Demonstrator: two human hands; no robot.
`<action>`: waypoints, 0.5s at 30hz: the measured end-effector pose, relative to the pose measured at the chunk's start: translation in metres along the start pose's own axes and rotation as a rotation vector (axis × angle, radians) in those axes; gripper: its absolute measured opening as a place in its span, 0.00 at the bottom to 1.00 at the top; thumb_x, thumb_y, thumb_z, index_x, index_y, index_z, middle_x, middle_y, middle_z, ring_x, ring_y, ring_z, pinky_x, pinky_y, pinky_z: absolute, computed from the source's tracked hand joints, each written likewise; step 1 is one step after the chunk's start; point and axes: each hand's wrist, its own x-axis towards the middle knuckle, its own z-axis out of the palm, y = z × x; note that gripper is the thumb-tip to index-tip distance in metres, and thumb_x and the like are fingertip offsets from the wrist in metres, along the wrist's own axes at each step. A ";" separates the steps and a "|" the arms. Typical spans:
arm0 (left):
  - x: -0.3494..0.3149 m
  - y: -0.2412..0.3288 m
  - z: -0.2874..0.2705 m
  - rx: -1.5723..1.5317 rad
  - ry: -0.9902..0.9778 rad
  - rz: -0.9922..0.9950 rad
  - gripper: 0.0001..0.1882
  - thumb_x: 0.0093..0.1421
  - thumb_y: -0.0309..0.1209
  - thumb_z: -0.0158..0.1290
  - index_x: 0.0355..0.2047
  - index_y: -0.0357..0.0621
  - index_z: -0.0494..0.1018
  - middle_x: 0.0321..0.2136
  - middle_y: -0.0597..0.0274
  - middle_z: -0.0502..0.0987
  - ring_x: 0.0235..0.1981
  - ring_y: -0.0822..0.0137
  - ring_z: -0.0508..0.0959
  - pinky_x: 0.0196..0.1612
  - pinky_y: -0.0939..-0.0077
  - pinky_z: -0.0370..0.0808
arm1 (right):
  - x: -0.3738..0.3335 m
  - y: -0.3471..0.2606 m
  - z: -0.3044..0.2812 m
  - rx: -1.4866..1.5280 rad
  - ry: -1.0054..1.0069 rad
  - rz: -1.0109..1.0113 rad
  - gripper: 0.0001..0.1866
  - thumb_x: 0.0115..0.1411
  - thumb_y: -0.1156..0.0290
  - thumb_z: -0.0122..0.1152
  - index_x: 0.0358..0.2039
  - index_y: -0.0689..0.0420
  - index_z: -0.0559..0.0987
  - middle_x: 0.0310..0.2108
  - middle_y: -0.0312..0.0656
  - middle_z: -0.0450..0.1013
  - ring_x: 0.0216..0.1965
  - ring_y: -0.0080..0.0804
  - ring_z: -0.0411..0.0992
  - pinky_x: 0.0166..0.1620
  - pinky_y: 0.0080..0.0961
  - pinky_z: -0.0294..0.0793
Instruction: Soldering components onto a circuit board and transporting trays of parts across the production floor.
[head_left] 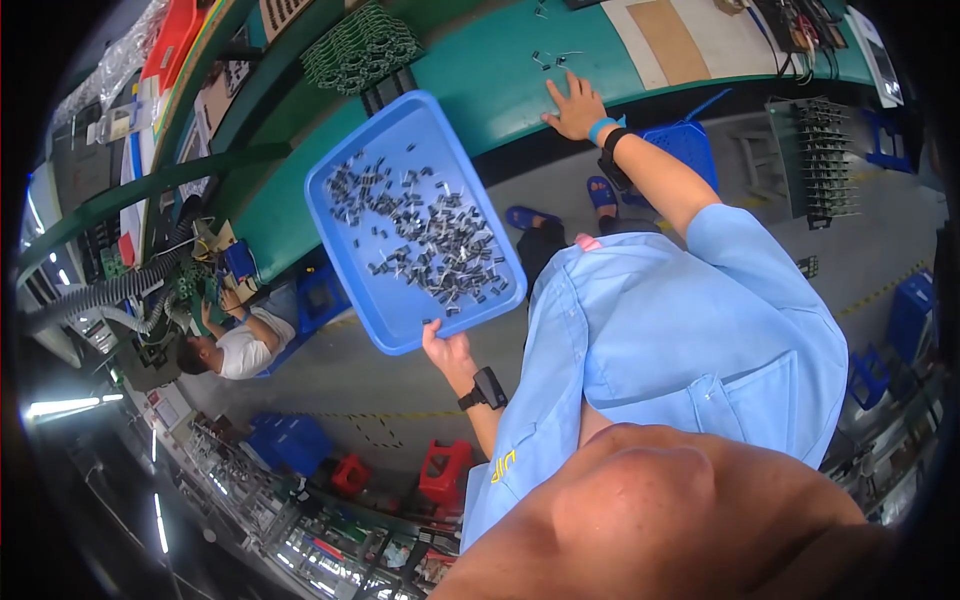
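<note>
My left hand (450,352) grips the near rim of a shallow blue plastic tray (385,325), its fingers curled round the edge. The tray tilts, and its far end is at the bench edge. Many small black cylindrical parts with wire leads, looking like capacitors (440,240), lie scattered in it. My right hand (575,108) is over the green bench top (480,75), fingers spread, with nothing visible in it. Just beyond its fingertips lie several loose capacitors (548,62) with long leads.
A stack of green circuit boards (360,48) stands behind the tray. Cardboard (670,40) lies on the bench at right, near tools and wires (800,30). A rack of boards (825,160) and a blue stool (680,155) are at right. Another person (245,345) works at far left.
</note>
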 end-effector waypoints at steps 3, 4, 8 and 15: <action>-0.017 -0.030 0.030 0.009 -0.017 -0.055 0.24 0.51 0.14 0.48 0.50 0.40 0.72 0.48 0.54 0.77 0.51 0.50 0.76 0.59 0.43 0.74 | -0.002 0.014 -0.001 -0.011 -0.094 -0.067 0.42 0.68 0.39 0.51 0.74 0.51 0.59 0.67 0.61 0.60 0.66 0.60 0.58 0.64 0.55 0.63; -0.019 -0.038 0.038 0.012 -0.029 -0.082 0.25 0.51 0.14 0.48 0.50 0.41 0.72 0.49 0.54 0.77 0.51 0.50 0.76 0.60 0.42 0.73 | 0.004 0.024 0.000 0.143 -0.077 -0.077 0.41 0.69 0.40 0.50 0.74 0.52 0.59 0.65 0.60 0.62 0.65 0.58 0.61 0.64 0.51 0.64; -0.013 -0.074 0.025 -0.034 -0.047 -0.119 0.26 0.50 0.14 0.49 0.51 0.42 0.73 0.51 0.55 0.77 0.52 0.50 0.76 0.60 0.39 0.72 | -0.012 0.034 -0.031 0.705 -0.151 -0.033 0.39 0.73 0.43 0.46 0.74 0.55 0.58 0.61 0.56 0.69 0.61 0.49 0.69 0.65 0.42 0.66; -0.009 -0.081 0.059 0.039 -0.117 -0.136 0.20 0.53 0.14 0.48 0.46 0.42 0.72 0.46 0.57 0.78 0.48 0.55 0.79 0.57 0.44 0.76 | -0.090 -0.035 -0.102 1.372 -0.475 0.276 0.35 0.75 0.49 0.47 0.74 0.57 0.58 0.62 0.46 0.71 0.56 0.34 0.74 0.64 0.34 0.68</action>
